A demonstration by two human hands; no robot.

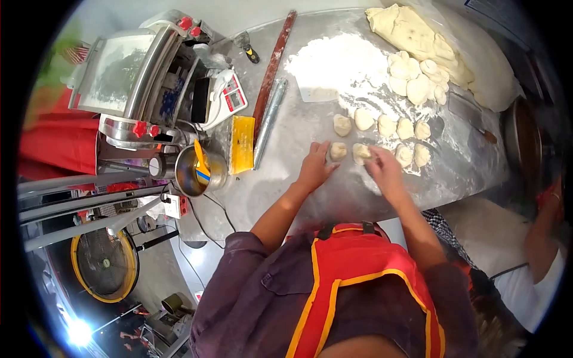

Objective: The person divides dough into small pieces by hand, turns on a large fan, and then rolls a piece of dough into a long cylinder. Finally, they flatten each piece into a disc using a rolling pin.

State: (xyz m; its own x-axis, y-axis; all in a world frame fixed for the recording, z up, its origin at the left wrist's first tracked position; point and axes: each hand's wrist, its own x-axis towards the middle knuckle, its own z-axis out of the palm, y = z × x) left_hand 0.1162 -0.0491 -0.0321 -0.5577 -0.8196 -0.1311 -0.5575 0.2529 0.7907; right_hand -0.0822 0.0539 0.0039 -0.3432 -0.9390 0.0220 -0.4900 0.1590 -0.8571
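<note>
Small dough balls lie in two rough rows on the floured metal table. My left hand (314, 168) is at the left end of the nearer row, its fingers and thumb apart beside a dough ball (338, 151). Whether it touches that ball is hard to tell. The fingertips of my right hand (385, 171) close on the right side of another dough ball (359, 153). Farther back sits a row of several more, including a dough ball (342, 125) at its left end. Flattened dough rounds (418, 88) are heaped beyond them, next to a large dough slab (412, 33).
Loose flour (340, 59) covers the back of the table (292, 203). At left are a rolling pin (270, 122), a red-brown stick (275, 65), a yellow box (242, 143), a scale (230, 98), a metal pot (184, 173) and a roller machine (128, 71). Another person's arm (543, 238) shows at right.
</note>
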